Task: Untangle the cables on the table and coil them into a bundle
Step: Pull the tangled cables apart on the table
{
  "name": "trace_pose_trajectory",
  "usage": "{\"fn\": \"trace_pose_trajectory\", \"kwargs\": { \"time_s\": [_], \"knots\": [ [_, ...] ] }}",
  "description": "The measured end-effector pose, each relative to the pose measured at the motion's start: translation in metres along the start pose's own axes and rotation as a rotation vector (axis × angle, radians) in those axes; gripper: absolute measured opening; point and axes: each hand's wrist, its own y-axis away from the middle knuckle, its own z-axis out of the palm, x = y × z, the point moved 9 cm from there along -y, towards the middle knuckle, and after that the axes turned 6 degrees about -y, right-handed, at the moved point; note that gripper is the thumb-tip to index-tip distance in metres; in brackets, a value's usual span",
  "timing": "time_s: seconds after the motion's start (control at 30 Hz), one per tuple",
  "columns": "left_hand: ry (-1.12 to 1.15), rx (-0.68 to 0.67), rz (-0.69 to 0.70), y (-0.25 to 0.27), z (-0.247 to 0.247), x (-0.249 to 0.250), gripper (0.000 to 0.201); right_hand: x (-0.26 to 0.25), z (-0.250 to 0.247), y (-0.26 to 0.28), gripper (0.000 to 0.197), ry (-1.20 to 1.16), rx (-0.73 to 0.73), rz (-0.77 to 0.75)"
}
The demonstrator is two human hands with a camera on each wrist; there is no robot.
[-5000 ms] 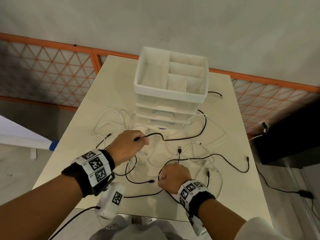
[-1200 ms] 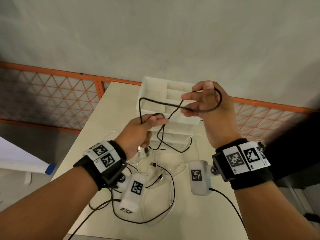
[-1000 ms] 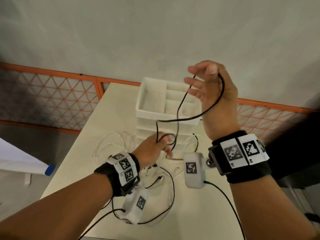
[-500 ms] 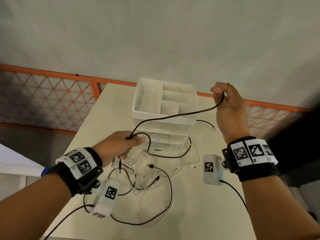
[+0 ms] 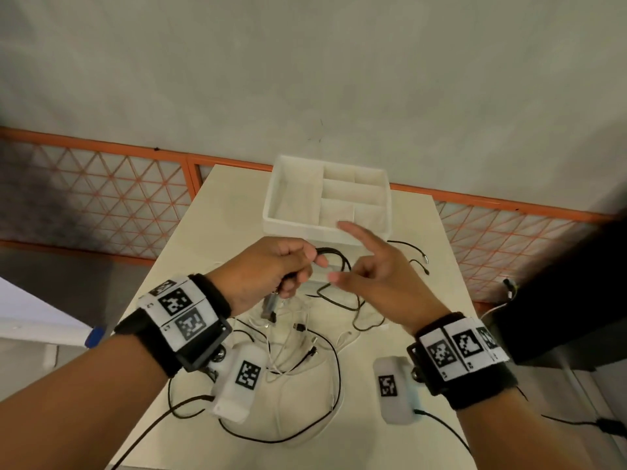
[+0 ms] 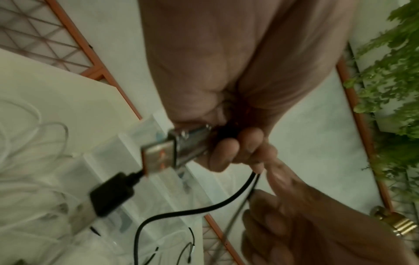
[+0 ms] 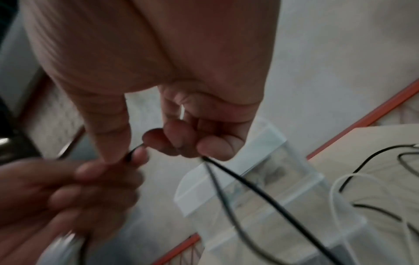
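My left hand [image 5: 302, 266] is held above the table and grips a small coil of the black cable [image 5: 334, 257]. The cable's silver USB plug [image 6: 179, 148] sticks out below the curled fingers [image 6: 226, 152]. My right hand [image 5: 363, 269] is right beside it, index finger stretched out. Its other fingers [image 7: 211, 148] curl round a stretch of the same black cable [image 7: 249, 184], and its thumb [image 7: 113, 136] touches the left hand. The rest of the cable hangs down to a tangle of white and black cables [image 5: 305, 351] on the table.
A white compartment organizer [image 5: 291, 225] on clear drawers stands at the back of the pale table [image 5: 424, 334]. Loose black cable ends [image 5: 420, 256] lie to its right. An orange mesh fence runs behind the table; a dark box sits off the right edge.
Half a second ago the hands were apart with the black cable stretched between them. The right hand has come down and left to meet the left hand, which now holds another loop.
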Motion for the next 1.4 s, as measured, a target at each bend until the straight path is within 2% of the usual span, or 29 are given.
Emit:
{"fn": "trace_pose_trajectory", "kwargs": {
  "time_s": [0.07, 0.13, 0.23, 0.27, 0.3, 0.37, 0.43, 0.47, 0.53, 0.6, 0.63, 0.67, 0.7, 0.77, 0.87, 0.93, 1.03, 1.07, 1.13, 1.2, 1.23, 1.33, 1.4],
  "knots": [
    [0.005, -0.028, 0.031, -0.002, 0.009, 0.005, 0.025, -0.003, 0.015, -0.002, 0.033, 0.055, -0.018, -0.016],
    [0.007, -0.056, 0.046, 0.000, 0.009, 0.006, 0.024, 0.013, 0.007, -0.006, 0.005, 0.189, 0.054, 0.044],
    [-0.037, -0.076, 0.021, 0.008, -0.003, -0.002, 0.023, 0.047, -0.035, -0.006, 0.005, 0.234, 0.194, 0.258],
    [-0.078, -0.072, -0.004, 0.010, -0.008, -0.008, 0.023, 0.051, -0.054, -0.005, 0.004, 0.234, 0.286, 0.272],
    [-0.121, -0.073, -0.038, 0.012, -0.012, -0.016, 0.023, 0.049, -0.074, -0.002, 0.004, 0.280, 0.406, 0.233],
    [-0.219, -0.080, -0.113, 0.014, -0.019, -0.033, 0.025, 0.031, -0.104, 0.007, 0.009, 0.389, 0.642, 0.042],
    [-0.373, -0.072, -0.172, 0.015, -0.025, -0.049, 0.026, 0.027, -0.109, 0.014, 0.019, 0.430, 0.728, -0.088],
    [-0.463, -0.054, -0.191, 0.015, -0.027, -0.057, 0.026, 0.038, -0.108, 0.013, 0.019, 0.438, 0.714, -0.061],
    [-0.557, 0.026, -0.211, 0.013, -0.031, -0.070, 0.022, 0.082, -0.100, 0.009, 0.026, 0.454, 0.599, 0.165],
    [-0.474, 0.149, -0.232, 0.011, -0.034, -0.082, 0.021, 0.122, -0.081, 0.014, 0.059, 0.496, 0.422, 0.382],
    [-0.415, 0.208, -0.239, 0.011, -0.035, -0.087, 0.022, 0.133, -0.070, 0.017, 0.072, 0.500, 0.371, 0.415],
    [-0.369, 0.254, -0.242, 0.012, -0.036, -0.089, 0.024, 0.137, -0.059, 0.021, 0.077, 0.497, 0.364, 0.399],
    [-0.336, 0.283, -0.243, 0.012, -0.035, -0.090, 0.026, 0.136, -0.047, 0.024, 0.073, 0.482, 0.383, 0.350],
    [-0.308, 0.311, -0.242, 0.012, -0.034, -0.090, 0.028, 0.139, -0.022, 0.028, 0.052, 0.459, 0.376, 0.249],
    [-0.229, 0.347, -0.271, 0.010, -0.036, -0.087, 0.028, 0.159, 0.023, 0.028, 0.022, 0.459, 0.189, 0.244],
    [-0.133, 0.338, -0.284, 0.008, -0.034, -0.084, 0.023, 0.174, 0.045, 0.028, 0.017, 0.467, 0.076, 0.316],
    [-0.048, 0.299, -0.252, 0.005, -0.029, -0.075, 0.017, 0.197, 0.058, 0.029, 0.035, 0.633, -0.006, 0.484],
    [-0.031, 0.281, -0.238, 0.005, -0.027, -0.072, 0.018, 0.202, 0.060, 0.029, 0.036, 0.712, -0.050, 0.533],
    [-0.024, 0.251, -0.226, 0.005, -0.025, -0.067, 0.021, 0.204, 0.062, 0.030, 0.025, 0.765, -0.108, 0.595],
    [-0.035, 0.237, -0.242, 0.006, -0.025, -0.066, 0.025, 0.195, 0.057, 0.027, 0.019, 0.685, -0.083, 0.584],
    [-0.036, 0.238, -0.252, 0.006, -0.026, -0.067, 0.026, 0.185, 0.050, 0.023, 0.017, 0.598, -0.026, 0.543],
    [-0.007, 0.264, -0.253, 0.005, -0.033, -0.069, 0.028, 0.130, 0.020, 0.007, 0.010, 0.274, 0.180, 0.321],
    [0.034, 0.286, -0.214, 0.004, -0.036, -0.064, 0.028, 0.083, 0.002, 0.000, 0.009, 0.183, 0.220, 0.158]
  ]
}}
